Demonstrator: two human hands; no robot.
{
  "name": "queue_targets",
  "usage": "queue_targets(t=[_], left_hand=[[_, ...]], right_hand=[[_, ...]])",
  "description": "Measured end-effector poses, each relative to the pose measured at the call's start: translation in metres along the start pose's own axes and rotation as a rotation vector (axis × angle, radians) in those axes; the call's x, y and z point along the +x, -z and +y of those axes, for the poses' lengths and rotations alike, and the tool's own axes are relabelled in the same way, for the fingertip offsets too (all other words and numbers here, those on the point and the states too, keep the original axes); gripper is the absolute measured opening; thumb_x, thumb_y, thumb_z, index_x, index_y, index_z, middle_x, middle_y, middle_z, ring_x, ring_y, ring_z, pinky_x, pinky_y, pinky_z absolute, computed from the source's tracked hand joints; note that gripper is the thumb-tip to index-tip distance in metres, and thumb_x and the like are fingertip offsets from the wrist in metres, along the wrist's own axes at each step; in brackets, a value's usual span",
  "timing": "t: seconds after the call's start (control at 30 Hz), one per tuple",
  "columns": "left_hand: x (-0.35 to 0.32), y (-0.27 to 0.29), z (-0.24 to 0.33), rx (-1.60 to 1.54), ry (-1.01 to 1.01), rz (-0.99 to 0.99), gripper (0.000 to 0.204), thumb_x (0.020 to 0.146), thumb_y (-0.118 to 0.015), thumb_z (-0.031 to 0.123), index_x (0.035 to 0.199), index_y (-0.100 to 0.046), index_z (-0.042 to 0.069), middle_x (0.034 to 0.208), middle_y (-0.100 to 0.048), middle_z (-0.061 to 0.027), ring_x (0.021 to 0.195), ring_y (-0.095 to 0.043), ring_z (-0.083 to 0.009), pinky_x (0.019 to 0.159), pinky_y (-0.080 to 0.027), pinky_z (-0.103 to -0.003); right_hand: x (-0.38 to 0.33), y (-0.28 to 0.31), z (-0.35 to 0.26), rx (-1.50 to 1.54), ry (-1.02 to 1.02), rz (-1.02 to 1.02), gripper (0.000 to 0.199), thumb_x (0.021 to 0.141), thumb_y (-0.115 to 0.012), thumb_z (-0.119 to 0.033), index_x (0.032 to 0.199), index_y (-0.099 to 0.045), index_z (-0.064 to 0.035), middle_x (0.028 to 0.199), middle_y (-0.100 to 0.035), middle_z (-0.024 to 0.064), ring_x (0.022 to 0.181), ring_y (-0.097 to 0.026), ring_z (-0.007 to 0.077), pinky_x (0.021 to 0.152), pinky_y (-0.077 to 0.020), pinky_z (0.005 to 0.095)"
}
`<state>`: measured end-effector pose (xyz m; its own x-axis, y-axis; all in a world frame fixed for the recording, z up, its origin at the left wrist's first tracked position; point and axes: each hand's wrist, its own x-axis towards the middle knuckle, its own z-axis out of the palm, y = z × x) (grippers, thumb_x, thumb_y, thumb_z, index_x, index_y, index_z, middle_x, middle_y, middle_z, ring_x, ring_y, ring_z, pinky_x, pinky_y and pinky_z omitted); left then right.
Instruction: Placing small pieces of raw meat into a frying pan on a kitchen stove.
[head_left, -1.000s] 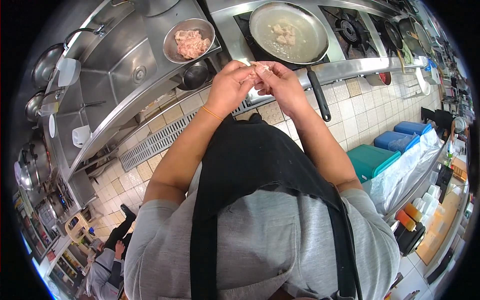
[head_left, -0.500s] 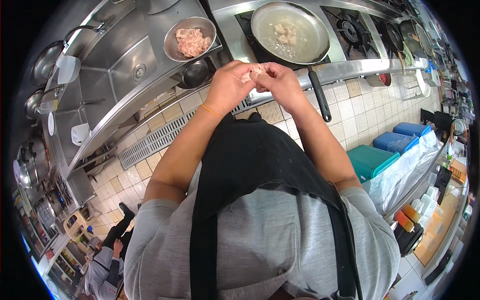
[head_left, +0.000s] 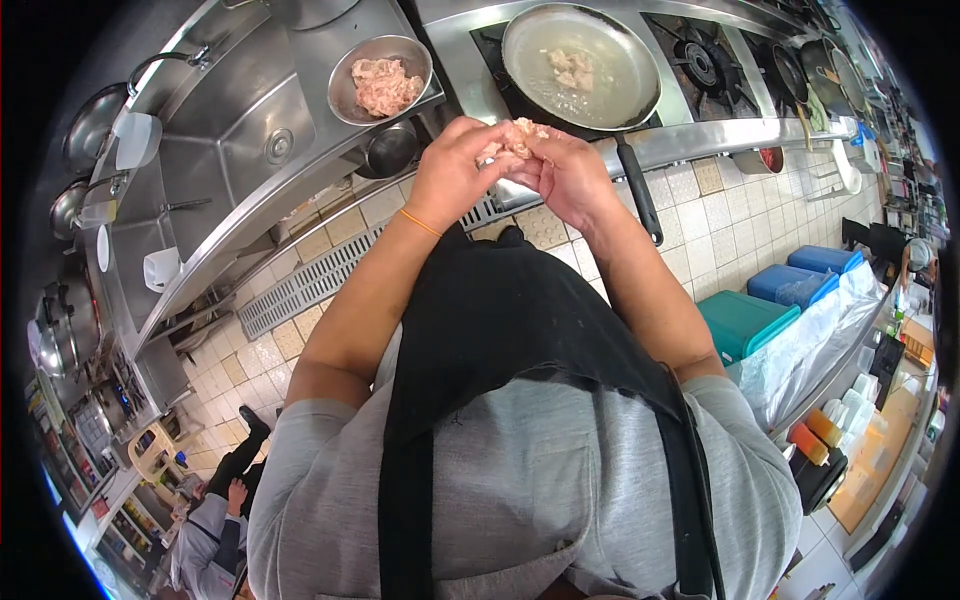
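Observation:
Between my two hands is a lump of pale pink raw meat [head_left: 521, 137], held just in front of the stove's edge. My left hand [head_left: 455, 170] pinches it from the left; an orange band circles that wrist. The fingers of my right hand [head_left: 572, 178] curl round its other side. Beyond them a wide frying pan [head_left: 640, 95] holds clear liquid with bubbles and a pale clump of meat [head_left: 571, 69]. To the left, a steel bowl [head_left: 343, 95] contains a heap of the same raw meat [head_left: 386, 86].
The frying pan's dark handle [head_left: 640, 195] sticks out over the counter edge, close to my right forearm. A small dark pot [head_left: 391, 150] sits below the bowl. A steel sink [head_left: 225, 125] lies left, a bare burner [head_left: 705, 62] right. Another person [head_left: 215, 535] is at lower left.
My right hand has turned and its fingers have shifted round the meat, so more of the lump shows. The bowl and the pan stay where they were.

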<state>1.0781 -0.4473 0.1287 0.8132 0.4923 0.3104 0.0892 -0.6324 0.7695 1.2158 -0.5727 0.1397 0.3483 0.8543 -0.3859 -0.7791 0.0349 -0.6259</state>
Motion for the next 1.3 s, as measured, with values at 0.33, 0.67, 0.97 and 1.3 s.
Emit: queue_targets(t=[0.33, 0.67, 0.97, 1.3], left_hand=[[0.004, 0.001, -0.017, -0.155, -0.082, -0.036, 0.021, 0.092, -0.071, 0.011, 0.112, -0.074, 0.005, 0.094, -0.067, -0.0082, 0.08, -0.065, -0.0183, 0.071, -0.053, -0.028], [-0.012, 0.002, -0.04, -0.455, 0.446, 0.056, 0.02, 0.1, -0.064, 0.019, 0.11, -0.074, 0.005, 0.09, -0.066, 0.0012, 0.076, -0.056, -0.0047, 0.064, -0.048, -0.022], [-0.007, 0.0, -0.022, -0.453, 0.383, 0.028, 0.016, 0.094, -0.067, 0.009, 0.107, -0.074, 0.003, 0.099, -0.065, -0.0058, 0.086, -0.065, -0.0139, 0.081, -0.051, -0.027], [0.002, -0.003, -0.006, -0.295, 0.26, -0.07, 0.019, 0.093, -0.07, 0.01, 0.11, -0.074, 0.002, 0.102, -0.066, -0.0036, 0.094, -0.064, -0.0118, 0.083, -0.051, -0.026]], right_hand=[[-0.002, 0.012, -0.002, -0.447, -0.02, 0.064, 0.028, 0.102, -0.062, -0.022, 0.12, -0.063, -0.0021, 0.106, -0.072, 0.0081, 0.087, -0.069, 0.0142, 0.074, -0.0546, 0.0276], [-0.006, 0.01, -0.014, -0.282, 0.032, 0.089, 0.027, 0.097, -0.058, -0.004, 0.122, -0.059, 0.0056, 0.113, -0.07, 0.015, 0.1, -0.071, 0.0238, 0.09, -0.058, 0.0357], [-0.002, -0.002, -0.007, -0.239, 0.197, 0.088, 0.031, 0.098, -0.061, -0.005, 0.126, -0.058, 0.0053, 0.119, -0.068, 0.0167, 0.109, -0.07, 0.0282, 0.092, -0.0598, 0.0377], [-0.006, 0.001, -0.006, -0.397, 0.151, 0.177, 0.03, 0.095, -0.068, -0.008, 0.123, -0.065, 0.0037, 0.104, -0.072, 0.0109, 0.078, -0.07, 0.0163, 0.069, -0.0573, 0.0266]])
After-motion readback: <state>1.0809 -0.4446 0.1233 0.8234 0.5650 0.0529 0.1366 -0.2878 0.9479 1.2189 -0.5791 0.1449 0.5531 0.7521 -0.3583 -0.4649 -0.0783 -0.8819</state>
